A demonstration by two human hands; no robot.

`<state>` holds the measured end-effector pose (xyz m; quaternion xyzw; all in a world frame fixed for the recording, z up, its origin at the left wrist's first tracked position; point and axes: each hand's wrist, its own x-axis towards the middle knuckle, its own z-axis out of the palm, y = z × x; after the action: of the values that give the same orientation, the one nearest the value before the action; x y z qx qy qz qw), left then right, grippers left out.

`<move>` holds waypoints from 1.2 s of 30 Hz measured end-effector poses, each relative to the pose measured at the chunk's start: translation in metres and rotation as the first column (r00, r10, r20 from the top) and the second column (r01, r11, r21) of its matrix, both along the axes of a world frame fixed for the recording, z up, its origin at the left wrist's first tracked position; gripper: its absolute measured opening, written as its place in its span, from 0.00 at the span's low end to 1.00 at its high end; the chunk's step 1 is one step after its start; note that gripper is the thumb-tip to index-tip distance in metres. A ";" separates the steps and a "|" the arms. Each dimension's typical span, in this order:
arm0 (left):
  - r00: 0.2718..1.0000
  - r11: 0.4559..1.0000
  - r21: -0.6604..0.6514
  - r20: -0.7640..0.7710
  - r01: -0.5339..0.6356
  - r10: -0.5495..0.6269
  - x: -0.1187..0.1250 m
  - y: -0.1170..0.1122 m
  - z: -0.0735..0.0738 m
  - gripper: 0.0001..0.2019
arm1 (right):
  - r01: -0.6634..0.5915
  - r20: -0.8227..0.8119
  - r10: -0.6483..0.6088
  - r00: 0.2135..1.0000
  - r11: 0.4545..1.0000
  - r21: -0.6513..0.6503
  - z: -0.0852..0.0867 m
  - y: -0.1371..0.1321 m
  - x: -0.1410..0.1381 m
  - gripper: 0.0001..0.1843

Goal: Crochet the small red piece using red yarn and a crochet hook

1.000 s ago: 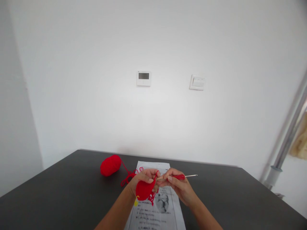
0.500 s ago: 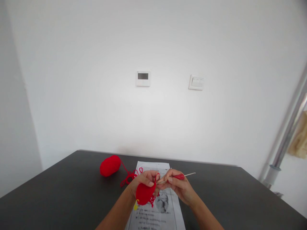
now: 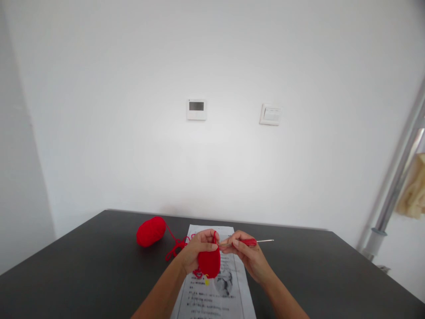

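Note:
My left hand [image 3: 198, 251] pinches the top edge of a red crochet piece [image 3: 210, 264], which hangs down over the paper. A strand of red yarn loops up over that hand's fingers. From the lower edge of the piece dangles a small yellow stitch marker [image 3: 206, 280]. Closed round a crochet hook with a red grip [image 3: 249, 242], my right hand [image 3: 247, 253] is close beside the left. One end of the hook meets the top of the piece; its other metal end points right. The exact stitch is too small to make out.
A red yarn ball [image 3: 151, 231] lies on the dark table [image 3: 99, 266] at left, its strand running to loose tangled yarn [image 3: 177, 248]. Printed paper [image 3: 229, 305] with a picture lies under the hands. Behind stands a white wall [image 3: 232, 177]; a metal pole [image 3: 395, 190] is at right.
The crochet piece has turned from slanting down-left to hanging nearly straight, its yellow marker swinging right. Both hands have risen slightly. The view has shifted a little.

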<state>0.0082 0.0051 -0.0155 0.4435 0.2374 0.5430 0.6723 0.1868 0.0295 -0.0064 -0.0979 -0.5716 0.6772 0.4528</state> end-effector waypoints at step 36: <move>0.991 0.993 -0.035 -0.074 0.113 -0.116 -0.018 0.009 -0.012 0.11 | 0.085 0.282 -0.238 0.929 0.881 0.465 0.012 -0.007 0.008 0.09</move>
<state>-0.0100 0.0140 -0.0271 0.4664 0.2453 0.4826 0.6996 0.1944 0.0222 0.0056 -0.1521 -0.7686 0.4615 0.4161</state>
